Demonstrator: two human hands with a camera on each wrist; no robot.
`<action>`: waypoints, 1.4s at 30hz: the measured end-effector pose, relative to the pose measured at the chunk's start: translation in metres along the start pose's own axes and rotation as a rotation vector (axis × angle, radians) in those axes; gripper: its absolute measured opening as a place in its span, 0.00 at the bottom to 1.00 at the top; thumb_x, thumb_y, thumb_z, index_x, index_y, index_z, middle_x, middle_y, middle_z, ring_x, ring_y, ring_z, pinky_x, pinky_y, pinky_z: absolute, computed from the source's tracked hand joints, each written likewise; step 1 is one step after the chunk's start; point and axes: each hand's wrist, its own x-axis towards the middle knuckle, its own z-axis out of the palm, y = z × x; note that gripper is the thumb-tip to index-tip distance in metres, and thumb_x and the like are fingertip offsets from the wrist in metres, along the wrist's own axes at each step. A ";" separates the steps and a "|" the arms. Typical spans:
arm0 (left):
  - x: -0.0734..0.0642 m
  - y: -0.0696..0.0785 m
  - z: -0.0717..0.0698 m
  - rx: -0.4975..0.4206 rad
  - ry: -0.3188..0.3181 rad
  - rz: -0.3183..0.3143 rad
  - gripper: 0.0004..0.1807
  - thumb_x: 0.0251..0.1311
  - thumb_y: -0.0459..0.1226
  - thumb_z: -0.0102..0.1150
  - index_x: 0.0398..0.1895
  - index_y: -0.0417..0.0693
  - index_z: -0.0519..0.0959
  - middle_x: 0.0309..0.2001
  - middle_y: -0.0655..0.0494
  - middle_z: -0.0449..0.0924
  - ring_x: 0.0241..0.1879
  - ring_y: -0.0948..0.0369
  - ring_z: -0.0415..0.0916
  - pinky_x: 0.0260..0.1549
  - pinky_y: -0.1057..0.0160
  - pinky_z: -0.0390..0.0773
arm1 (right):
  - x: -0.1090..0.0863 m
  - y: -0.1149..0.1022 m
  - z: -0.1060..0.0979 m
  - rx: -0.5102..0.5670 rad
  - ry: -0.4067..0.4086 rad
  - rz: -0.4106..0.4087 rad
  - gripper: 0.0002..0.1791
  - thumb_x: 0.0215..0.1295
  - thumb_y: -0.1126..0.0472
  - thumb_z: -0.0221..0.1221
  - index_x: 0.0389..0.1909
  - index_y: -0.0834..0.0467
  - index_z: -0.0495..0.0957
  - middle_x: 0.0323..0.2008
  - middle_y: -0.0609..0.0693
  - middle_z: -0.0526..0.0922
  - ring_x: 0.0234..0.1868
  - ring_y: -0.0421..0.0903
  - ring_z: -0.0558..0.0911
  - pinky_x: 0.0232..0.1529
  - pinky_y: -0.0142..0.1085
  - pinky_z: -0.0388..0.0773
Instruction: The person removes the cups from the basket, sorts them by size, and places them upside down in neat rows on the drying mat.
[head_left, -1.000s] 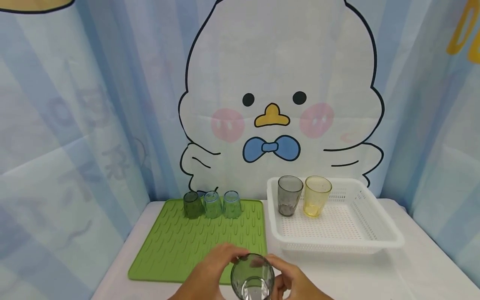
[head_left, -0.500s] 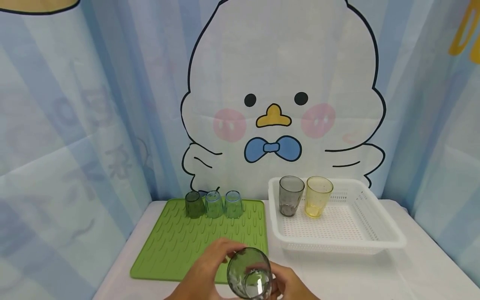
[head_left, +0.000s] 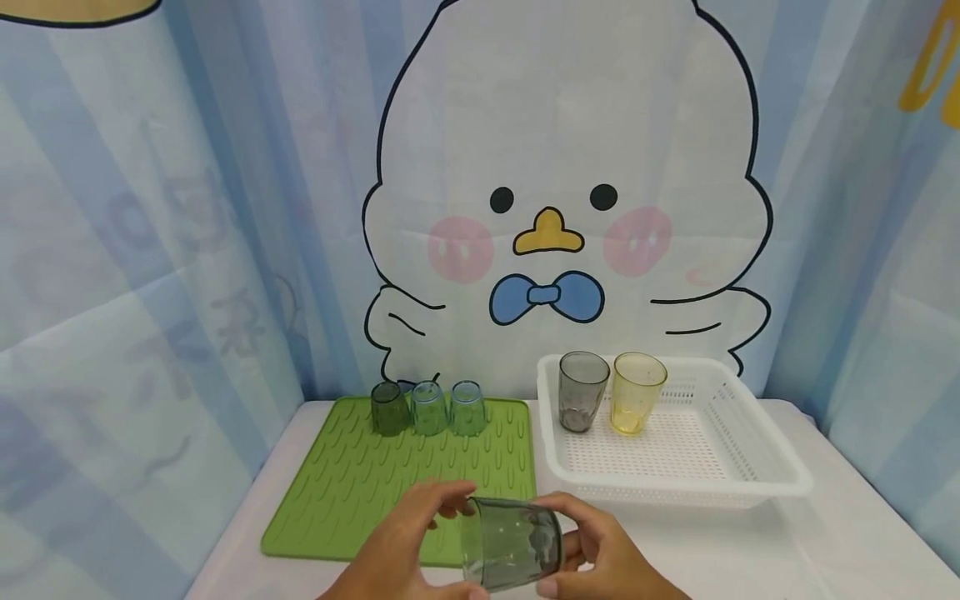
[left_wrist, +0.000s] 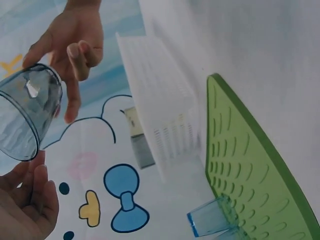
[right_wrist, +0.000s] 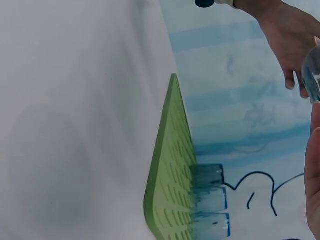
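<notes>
Clock positions are read from the head view, centred on the held glass, with twelve o'clock away from the person.

Held item: one smoky grey tumbler point(head_left: 513, 543), lying on its side in the air near the front of the table point(head_left: 750, 554). Its mouth points to nine o'clock and its base to three.

Left hand point(head_left: 405, 546), at nine o'clock: grasping the tumbler, fingers at the far side of the mouth end and thumb at the near side. Right hand point(head_left: 603, 546), at three o'clock: grasping the base end between thumb and fingers. The left-wrist view shows both hands in contact with the glass.

Green mat point(head_left: 360, 492): at ten o'clock, flat on the table, its surface ridged. Near its back edge, around eleven o'clock, three small glasses stand side by side: a dark green glass point(head_left: 390, 410), then a middle glass point(head_left: 429, 410) and an end glass point(head_left: 468, 410), both pale with blue upper edges.

White basket point(head_left: 682, 485): at two o'clock. Inside, towards its left end, a grey glass point(head_left: 581, 392) and a yellow glass point(head_left: 637, 392) stand mouth up.

Backdrop: a striped curtain point(head_left: 555, 100) with a printed bird, at twelve o'clock.
</notes>
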 end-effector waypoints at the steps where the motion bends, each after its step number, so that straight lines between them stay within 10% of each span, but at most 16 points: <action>1: 0.000 -0.001 0.000 -0.007 -0.008 -0.011 0.37 0.50 0.54 0.68 0.64 0.64 0.65 0.49 0.67 0.70 0.47 0.65 0.67 0.41 0.62 0.73 | 0.001 -0.001 -0.001 -0.016 -0.012 -0.024 0.33 0.56 0.77 0.59 0.63 0.64 0.62 0.38 0.59 0.84 0.32 0.50 0.85 0.30 0.43 0.82; 4: 0.001 -0.006 0.001 -0.025 -0.033 -0.033 0.36 0.49 0.55 0.68 0.62 0.62 0.67 0.48 0.67 0.71 0.46 0.65 0.67 0.42 0.62 0.73 | 0.003 -0.004 -0.003 -0.048 -0.044 -0.094 0.33 0.56 0.79 0.57 0.64 0.67 0.60 0.38 0.59 0.84 0.33 0.49 0.85 0.29 0.44 0.81; 12: 0.006 -0.019 0.006 -0.100 -0.158 -0.147 0.35 0.48 0.58 0.66 0.60 0.60 0.69 0.50 0.64 0.71 0.48 0.60 0.67 0.41 0.57 0.73 | 0.007 -0.012 -0.001 0.026 0.020 0.045 0.29 0.62 0.73 0.55 0.64 0.61 0.61 0.46 0.62 0.80 0.34 0.48 0.85 0.36 0.40 0.82; 22: 0.010 -0.040 0.011 -0.114 -0.261 -0.216 0.35 0.49 0.56 0.67 0.60 0.58 0.70 0.51 0.62 0.71 0.47 0.62 0.69 0.38 0.59 0.74 | 0.021 0.000 0.009 0.075 -0.001 -0.060 0.27 0.60 0.77 0.55 0.61 0.67 0.63 0.52 0.58 0.75 0.25 0.38 0.82 0.25 0.36 0.81; 33: -0.008 -0.064 0.002 -0.187 -0.239 -0.277 0.36 0.56 0.55 0.62 0.66 0.56 0.64 0.53 0.57 0.71 0.48 0.56 0.71 0.38 0.54 0.74 | 0.039 0.008 0.012 -0.069 0.075 -0.017 0.27 0.62 0.72 0.57 0.62 0.64 0.64 0.60 0.64 0.67 0.20 0.39 0.81 0.20 0.45 0.79; 42: -0.029 -0.119 -0.033 -0.077 -0.152 -0.375 0.35 0.57 0.53 0.61 0.63 0.43 0.67 0.50 0.48 0.75 0.42 0.53 0.73 0.34 0.54 0.74 | 0.061 0.023 0.006 -0.195 0.302 0.173 0.29 0.60 0.63 0.63 0.63 0.55 0.67 0.66 0.63 0.61 0.18 0.49 0.82 0.18 0.44 0.78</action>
